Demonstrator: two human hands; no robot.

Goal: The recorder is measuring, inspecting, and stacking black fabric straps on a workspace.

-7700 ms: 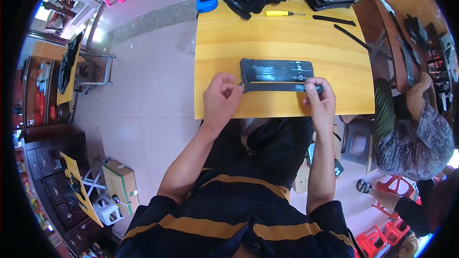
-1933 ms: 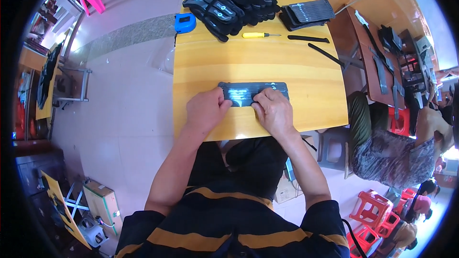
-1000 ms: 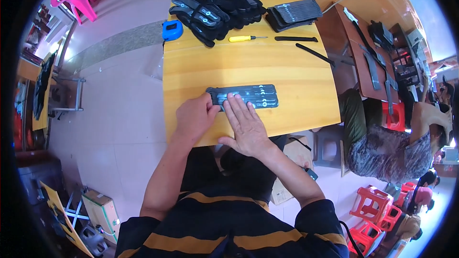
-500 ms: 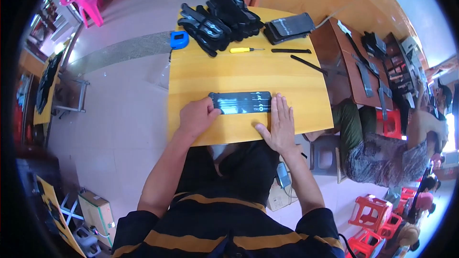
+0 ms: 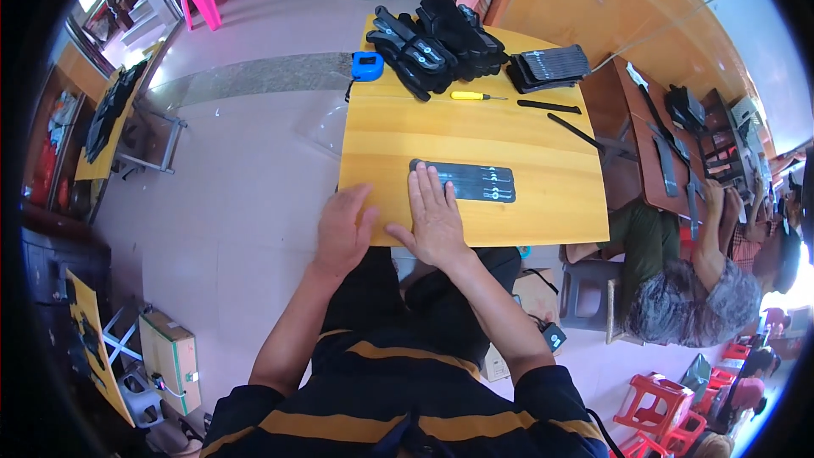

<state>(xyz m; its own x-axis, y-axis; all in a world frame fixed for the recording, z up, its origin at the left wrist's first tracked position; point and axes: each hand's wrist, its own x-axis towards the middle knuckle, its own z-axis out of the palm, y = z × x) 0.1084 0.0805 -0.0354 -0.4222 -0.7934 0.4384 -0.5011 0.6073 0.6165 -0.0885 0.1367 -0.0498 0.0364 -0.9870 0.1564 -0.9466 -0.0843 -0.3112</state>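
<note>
A dark, flat rectangular piece (image 5: 487,183) with pale printed marks near its right end lies crosswise on the yellow wooden table (image 5: 543,225). My right hand (image 5: 437,219) rests flat over its left end, fingers stretched out and thumb spread, covering part of that end. Left of it, my left hand (image 5: 342,227) hovers at the table's left front edge, apart from the piece. Its fingers bend a little, the thumb stands away from them, and nothing shows in the grasp.
Bundled black straps (image 5: 437,44), a stack of similar dark pieces (image 5: 551,68), a yellow screwdriver (image 5: 475,96), a blue tape measure (image 5: 367,66) and two thin black strips (image 5: 549,107) lie toward the back. At right, another person (image 5: 678,297) sits by a brown table (image 5: 634,153).
My left hand has let go of the piece's left end and drawn back to the left. My right hand has slid from the right end to the left end. The view has shifted.
</note>
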